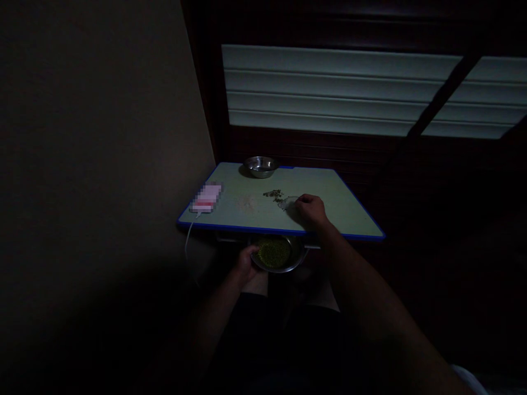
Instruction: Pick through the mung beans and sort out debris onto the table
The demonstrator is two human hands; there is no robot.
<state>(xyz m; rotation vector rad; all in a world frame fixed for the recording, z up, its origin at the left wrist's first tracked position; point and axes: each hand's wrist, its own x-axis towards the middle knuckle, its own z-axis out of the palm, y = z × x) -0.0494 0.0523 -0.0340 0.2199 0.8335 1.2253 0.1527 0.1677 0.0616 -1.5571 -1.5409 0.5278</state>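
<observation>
My left hand (247, 261) grips the rim of a metal bowl (298, 258) just below the front edge of the table. Small green grains that look like mung beans (274, 253) lie in this bowl. Over the table, my right hand (312, 209) has its fingers closed on a thin see-through piece (286, 203), perhaps plastic; its exact kind is too dim to make out. Touching or close to that piece is a small scatter of dark brown bits (273, 193) on the pale tabletop. A fainter patch of pale bits (246, 204) lies left of them.
A second metal bowl (261, 167) stands at the back of the blue-edged table (337, 219). On the left lies a blurred-out pink device (207, 197), from which a white cable (188, 241) hangs over the edge. A wall (123, 137) rises at left, and dark slatted panels stand behind.
</observation>
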